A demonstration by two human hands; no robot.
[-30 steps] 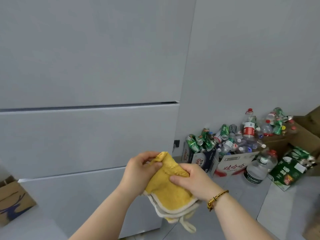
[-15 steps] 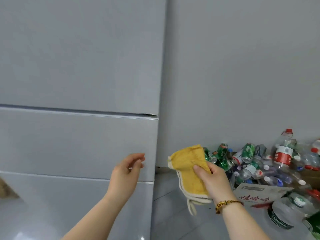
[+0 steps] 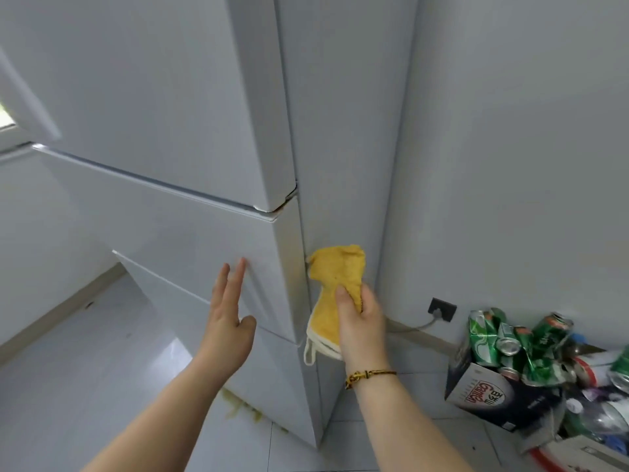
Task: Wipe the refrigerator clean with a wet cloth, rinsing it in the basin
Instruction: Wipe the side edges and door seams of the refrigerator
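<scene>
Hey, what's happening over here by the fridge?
A person is wiping a tall pale grey refrigerator. Their right hand grips a folded yellow cloth with a cream edge and holds it at the refrigerator's side panel. Their left hand is open, fingers straight, by the front of a door; whether it touches is unclear. A cardboard box of crushed green cans sits on the floor to the right.

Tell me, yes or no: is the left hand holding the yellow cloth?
No, the right hand grips the yellow cloth at the refrigerator side, while the left hand is open with straight fingers, holding nothing.
</scene>
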